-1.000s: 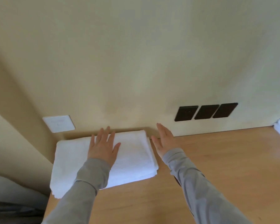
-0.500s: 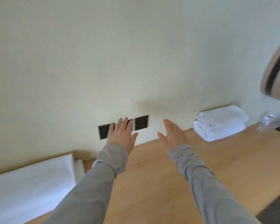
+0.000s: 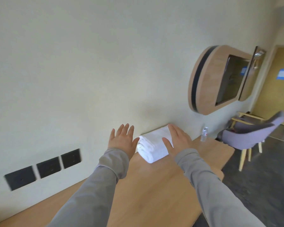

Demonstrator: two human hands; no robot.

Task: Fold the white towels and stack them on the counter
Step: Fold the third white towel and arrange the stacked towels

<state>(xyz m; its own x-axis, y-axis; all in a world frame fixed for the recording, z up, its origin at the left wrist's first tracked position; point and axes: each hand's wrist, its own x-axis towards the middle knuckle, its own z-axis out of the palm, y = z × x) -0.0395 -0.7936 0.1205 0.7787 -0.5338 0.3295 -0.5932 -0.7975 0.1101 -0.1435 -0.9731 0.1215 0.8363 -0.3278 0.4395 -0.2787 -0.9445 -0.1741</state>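
Both hands reach forward with fingers straight and grasping nothing, the left hand (image 3: 122, 140) just left of the folded white towels (image 3: 152, 147) lying on the wooden table (image 3: 154, 185) against the wall, the right hand (image 3: 179, 140) overlapping their right side.

The folded towels (image 3: 152, 145) lie on the counter (image 3: 154, 194) against the wall. The left hand (image 3: 122, 141) is just left of them; the right hand (image 3: 178, 141) covers their right part. A water bottle (image 3: 204, 134) stands on the counter further right. Three wall panels (image 3: 48, 167) sit at the left, above the counter. A chair (image 3: 251, 135) stands past the counter's right end.
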